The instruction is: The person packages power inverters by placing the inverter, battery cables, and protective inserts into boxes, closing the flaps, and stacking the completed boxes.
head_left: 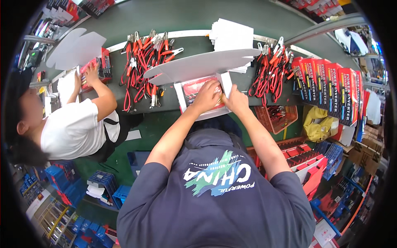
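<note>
An opened white cardboard box lies in front of me on the bench, its long lid standing up at the far side. Inside sits a red, plastic-wrapped item. My left hand rests on that item with fingers stretched over it. At the box's right end, my right hand grips the side wall, thumb and fingers around its edge; some fingertips are hidden. Red and black clamp cables are heaped left of the box, with another cable pile to its right.
A stack of white cardboard sheets lies behind the box. Red and black printed cartons stand in a row at the right. Below the bench are an orange crate and a yellow bag. A co-worker handles another box on my left.
</note>
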`<state>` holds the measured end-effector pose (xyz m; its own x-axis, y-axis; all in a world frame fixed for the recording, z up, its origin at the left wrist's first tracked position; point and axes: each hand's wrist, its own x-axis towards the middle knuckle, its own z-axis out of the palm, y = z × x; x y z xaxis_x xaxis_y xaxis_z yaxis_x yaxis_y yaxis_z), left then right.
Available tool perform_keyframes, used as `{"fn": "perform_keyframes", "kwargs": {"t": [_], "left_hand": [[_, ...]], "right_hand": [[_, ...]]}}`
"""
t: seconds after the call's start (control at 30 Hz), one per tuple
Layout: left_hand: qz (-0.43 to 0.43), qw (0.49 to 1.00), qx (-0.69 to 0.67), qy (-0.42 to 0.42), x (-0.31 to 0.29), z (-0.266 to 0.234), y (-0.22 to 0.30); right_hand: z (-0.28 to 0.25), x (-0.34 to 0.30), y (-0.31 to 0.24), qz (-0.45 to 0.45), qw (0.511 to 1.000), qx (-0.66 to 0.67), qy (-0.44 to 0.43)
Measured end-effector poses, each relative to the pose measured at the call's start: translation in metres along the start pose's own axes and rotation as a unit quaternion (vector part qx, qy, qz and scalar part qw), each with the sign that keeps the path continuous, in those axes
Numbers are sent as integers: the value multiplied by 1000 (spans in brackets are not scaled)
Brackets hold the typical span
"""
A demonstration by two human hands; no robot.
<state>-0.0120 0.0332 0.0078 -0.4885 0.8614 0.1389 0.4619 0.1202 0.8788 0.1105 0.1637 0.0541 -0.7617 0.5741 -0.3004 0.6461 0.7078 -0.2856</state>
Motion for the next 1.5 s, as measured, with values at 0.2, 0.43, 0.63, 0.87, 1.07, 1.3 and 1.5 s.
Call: {"fn": "perform_keyframes", "kwargs": {"t": [0.2, 0.43, 0.63, 0.87, 1.07, 1.3, 1.5], "left_hand": [[-60, 997, 27, -34, 20, 5, 33], [-43, 980, 195, -3, 28, 13, 27], [-53, 981, 188, 0, 40, 23, 1], [-49, 971, 223, -65, 42, 17, 5], [73, 978, 195, -12, 4, -29, 40], [-189, 909, 81, 364, -63, -143, -23], [-188, 939, 93, 271, -48, -143, -2]], "right_hand": [[7, -1, 0, 65, 997, 25, 22], [18, -6, 5, 61, 997, 8, 35], [47, -6, 5, 90, 980, 166, 54], [83, -18, 30, 29, 952, 288, 103], [44, 0, 61, 30, 933, 266, 242], [-78, 52, 53, -41, 861, 376, 339], [-44, 17, 9, 74, 907, 349, 224]]}}
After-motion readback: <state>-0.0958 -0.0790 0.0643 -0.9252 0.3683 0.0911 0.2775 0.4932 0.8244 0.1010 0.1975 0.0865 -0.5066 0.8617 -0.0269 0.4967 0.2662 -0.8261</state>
